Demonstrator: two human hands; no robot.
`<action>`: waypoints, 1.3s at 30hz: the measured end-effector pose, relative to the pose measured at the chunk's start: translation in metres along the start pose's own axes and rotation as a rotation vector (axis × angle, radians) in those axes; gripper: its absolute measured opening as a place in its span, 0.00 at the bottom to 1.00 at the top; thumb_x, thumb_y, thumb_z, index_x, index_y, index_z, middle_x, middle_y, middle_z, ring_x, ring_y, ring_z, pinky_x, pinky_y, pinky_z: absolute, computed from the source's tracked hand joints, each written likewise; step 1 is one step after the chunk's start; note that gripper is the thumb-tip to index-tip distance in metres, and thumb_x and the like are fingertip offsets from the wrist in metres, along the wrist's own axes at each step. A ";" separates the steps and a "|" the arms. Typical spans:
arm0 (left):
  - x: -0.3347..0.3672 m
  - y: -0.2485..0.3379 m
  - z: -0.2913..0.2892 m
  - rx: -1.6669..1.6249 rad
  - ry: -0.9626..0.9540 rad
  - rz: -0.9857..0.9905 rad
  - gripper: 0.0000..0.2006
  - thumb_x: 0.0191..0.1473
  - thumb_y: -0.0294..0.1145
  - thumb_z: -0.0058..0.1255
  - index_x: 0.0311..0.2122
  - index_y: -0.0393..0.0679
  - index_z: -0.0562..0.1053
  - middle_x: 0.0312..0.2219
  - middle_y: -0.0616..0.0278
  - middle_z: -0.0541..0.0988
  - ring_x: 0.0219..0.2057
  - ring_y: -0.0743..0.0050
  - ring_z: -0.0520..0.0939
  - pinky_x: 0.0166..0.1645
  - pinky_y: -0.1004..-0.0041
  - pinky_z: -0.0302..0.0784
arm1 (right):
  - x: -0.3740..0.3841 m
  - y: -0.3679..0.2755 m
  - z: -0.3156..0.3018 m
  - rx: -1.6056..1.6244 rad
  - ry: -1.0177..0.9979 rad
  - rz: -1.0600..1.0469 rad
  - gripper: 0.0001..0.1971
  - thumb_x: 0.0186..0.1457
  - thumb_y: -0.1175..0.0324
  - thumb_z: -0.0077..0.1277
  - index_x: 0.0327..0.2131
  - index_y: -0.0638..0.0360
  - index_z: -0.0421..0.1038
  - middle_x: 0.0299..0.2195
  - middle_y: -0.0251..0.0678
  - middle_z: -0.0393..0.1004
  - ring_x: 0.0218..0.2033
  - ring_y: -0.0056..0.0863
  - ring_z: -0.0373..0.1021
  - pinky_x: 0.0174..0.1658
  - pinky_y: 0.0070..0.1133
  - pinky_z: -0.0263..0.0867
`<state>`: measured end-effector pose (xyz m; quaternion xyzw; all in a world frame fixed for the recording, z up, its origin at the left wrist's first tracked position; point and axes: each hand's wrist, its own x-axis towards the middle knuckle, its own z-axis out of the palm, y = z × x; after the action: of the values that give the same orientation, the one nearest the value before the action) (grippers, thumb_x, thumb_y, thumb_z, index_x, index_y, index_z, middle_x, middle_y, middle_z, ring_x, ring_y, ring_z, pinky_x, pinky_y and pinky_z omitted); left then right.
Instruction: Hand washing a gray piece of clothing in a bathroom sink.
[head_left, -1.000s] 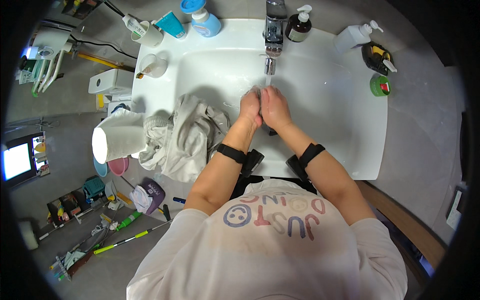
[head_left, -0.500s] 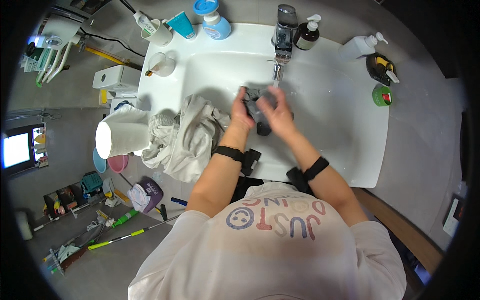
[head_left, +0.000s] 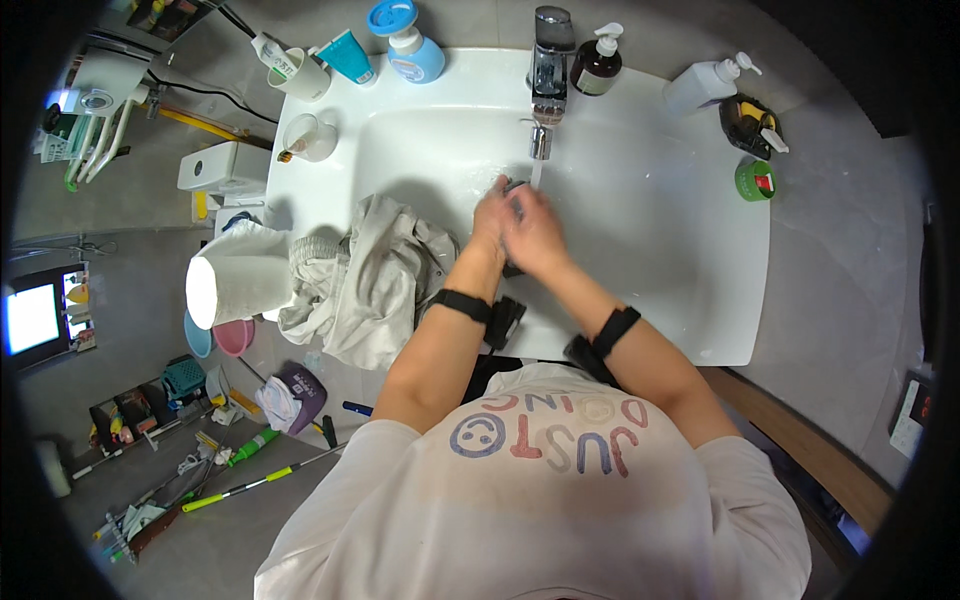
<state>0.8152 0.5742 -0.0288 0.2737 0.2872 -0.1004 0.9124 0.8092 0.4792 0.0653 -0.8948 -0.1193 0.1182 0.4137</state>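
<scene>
Over the white sink, my left hand and my right hand are pressed together around a wet grey sock. Most of the sock is hidden by the fingers; a dark bit pokes out below the palms. The right hand is smeared by motion and lies across the left. Just beyond them, a thin stream of water falls from the chrome faucet. To the left of my left forearm, a crumpled light grey garment is heaped on the sink's left side.
Along the back rim stand a blue foam bottle, a blue tube, a cup and a brown pump bottle. A white pump bottle and green tin are at right. A paper roll sits left.
My right hand has closed in on my left, and the sock, which showed between them before, is now mostly covered. The whole view has shifted slightly.
</scene>
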 end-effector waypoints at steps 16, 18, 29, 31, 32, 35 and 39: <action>-0.075 0.067 0.058 0.375 0.005 0.094 0.21 0.47 0.29 0.59 0.46 0.44 0.65 0.31 0.62 0.76 0.25 0.79 0.76 0.24 0.80 0.70 | 0.039 0.058 -0.064 1.022 -0.283 0.574 0.21 0.53 0.59 0.51 0.42 0.68 0.68 0.35 0.38 0.74 0.38 0.24 0.70 0.42 0.20 0.66; -0.082 0.081 0.054 0.496 0.052 0.215 0.19 0.49 0.24 0.55 0.46 0.44 0.64 0.30 0.64 0.75 0.27 0.79 0.75 0.28 0.80 0.68 | 0.027 0.058 -0.081 0.965 -0.308 0.490 0.21 0.54 0.58 0.51 0.43 0.68 0.68 0.36 0.37 0.73 0.39 0.23 0.70 0.43 0.19 0.65; -0.043 0.027 0.044 -0.327 0.049 -0.155 0.19 0.61 0.48 0.31 0.43 0.44 0.69 0.37 0.59 0.75 0.39 0.67 0.75 0.47 0.67 0.71 | -0.006 0.009 -0.011 0.041 0.211 -0.278 0.23 0.54 0.53 0.47 0.43 0.64 0.66 0.41 0.45 0.72 0.43 0.42 0.69 0.45 0.32 0.64; -0.027 0.013 0.029 -0.491 -0.877 -0.054 0.21 0.60 0.51 0.34 0.45 0.45 0.68 0.38 0.59 0.75 0.39 0.66 0.75 0.47 0.68 0.71 | 0.000 -0.010 -0.007 -0.069 0.075 -0.156 0.22 0.54 0.52 0.46 0.42 0.64 0.66 0.39 0.49 0.72 0.41 0.46 0.69 0.44 0.34 0.64; -0.030 0.005 0.032 -0.263 -0.382 -0.068 0.21 0.59 0.52 0.35 0.44 0.46 0.69 0.38 0.60 0.75 0.38 0.66 0.75 0.46 0.68 0.71 | 0.005 -0.013 -0.008 -0.177 -0.061 -0.032 0.22 0.54 0.52 0.44 0.40 0.64 0.67 0.38 0.52 0.72 0.40 0.49 0.69 0.43 0.36 0.64; -0.035 -0.001 0.056 -0.073 0.064 -0.212 0.15 0.59 0.43 0.36 0.41 0.45 0.70 0.35 0.61 0.77 0.37 0.67 0.77 0.42 0.68 0.74 | 0.047 0.020 -0.016 -0.110 0.088 0.289 0.22 0.55 0.52 0.44 0.39 0.64 0.67 0.37 0.54 0.72 0.40 0.51 0.69 0.44 0.37 0.63; -0.046 0.016 0.060 -0.062 0.157 -0.137 0.16 0.59 0.44 0.34 0.40 0.44 0.70 0.35 0.59 0.76 0.38 0.62 0.76 0.46 0.64 0.71 | 0.027 0.018 -0.004 0.021 0.090 0.191 0.29 0.53 0.48 0.45 0.47 0.66 0.60 0.41 0.54 0.70 0.42 0.50 0.68 0.46 0.35 0.63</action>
<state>0.8114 0.5556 0.0462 0.2323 0.3787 -0.1318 0.8861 0.8378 0.4730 0.0509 -0.9021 -0.0138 0.1181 0.4149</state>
